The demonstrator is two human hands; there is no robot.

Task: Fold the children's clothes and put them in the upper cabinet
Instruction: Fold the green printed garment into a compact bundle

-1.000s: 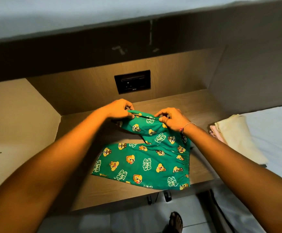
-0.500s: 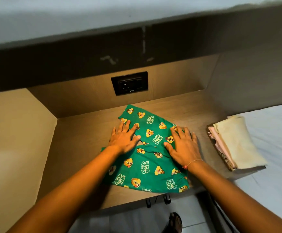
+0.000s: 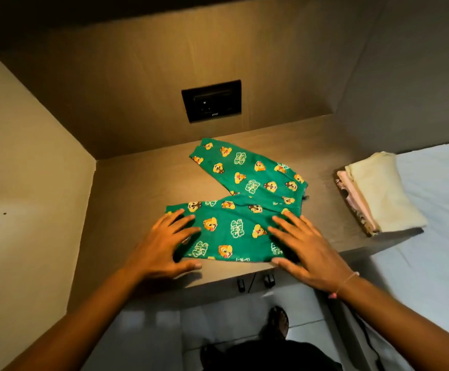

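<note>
Green children's pants (image 3: 244,199) with yellow cartoon prints lie on the wooden shelf (image 3: 137,199), their legs spread in a V. My left hand (image 3: 164,245) lies flat with spread fingers on the left end of the near leg. My right hand (image 3: 306,247) lies flat on the right end of that leg, thumb at the fabric's front edge. Neither hand grips the cloth. The far leg reaches toward the back wall.
A stack of folded clothes (image 3: 378,194), cream on top and pink beneath, sits at the shelf's right end beside a pale bed sheet (image 3: 437,236). A black wall socket (image 3: 212,103) is set in the back panel. Side panels close in the shelf. A sandalled foot (image 3: 279,321) stands on the tiled floor below.
A second ago both hands pinched the raised pants. They laid the cloth down, pressed it flat, then slid toward me onto the near leg. The view has tilted down.
</note>
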